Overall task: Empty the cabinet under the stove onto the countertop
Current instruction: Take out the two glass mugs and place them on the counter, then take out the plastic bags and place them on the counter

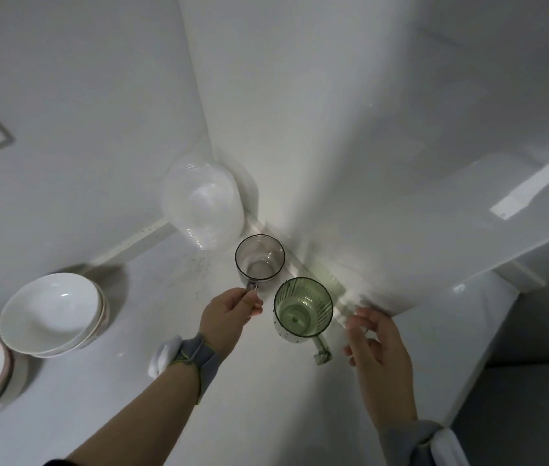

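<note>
The clear glass mug [259, 260] stands upright on the white tabletop [249, 381], just beyond the left hand [229, 311], whose fingers [254, 302] pinch its small handle. The green ribbed glass mug [302, 307] stands upright just right of those fingers, with its handle pointing back toward the person. The right hand [380, 351] hovers beside it, fingers [358, 322] loosely spread, holding nothing and near but apart from that handle. Both mugs are probably light, rigid, slick and breakable. The handle looks like the surest hold, and they should be kept from knocking together. Further beyond the left fingers, clear plastic bowls [204, 203] sit in the corner. Stacked white bowls [52, 314] sit well to their left.
</note>
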